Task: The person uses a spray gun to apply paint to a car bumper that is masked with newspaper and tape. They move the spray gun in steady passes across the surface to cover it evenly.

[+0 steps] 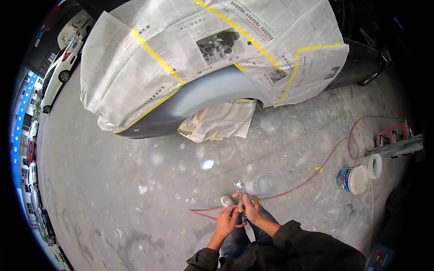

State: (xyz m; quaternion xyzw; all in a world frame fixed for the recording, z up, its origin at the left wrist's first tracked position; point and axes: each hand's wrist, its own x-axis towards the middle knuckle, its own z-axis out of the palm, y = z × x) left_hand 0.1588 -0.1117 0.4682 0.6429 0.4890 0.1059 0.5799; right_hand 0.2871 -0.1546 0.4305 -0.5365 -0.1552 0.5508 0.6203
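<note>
My right hand (253,211) is wrapped round a silver spray gun (241,186) in front of my legs. Close against it, my left hand (227,220) has its fingers pinched on the gun's lower part; the exact spot is partly hidden. A round, translucent cup (264,184) shows just right of the gun; whether it is joined to the gun I cannot tell. Beyond lies a car fender (203,94) with a grey primer-like patch and a darker front end. Newspaper sheets (149,63) edged with yellow masking tape (158,58) cover the car around it, and crumpled newspaper (224,119) fills the wheel arch.
A red hose (298,186) snakes over the stained concrete floor (135,180) from near my feet to the right. Two tubs, a white-lidded bucket (358,179) and a white pail (375,166), stand at right beside a red metal frame (392,134). Parked cars (61,72) line the left.
</note>
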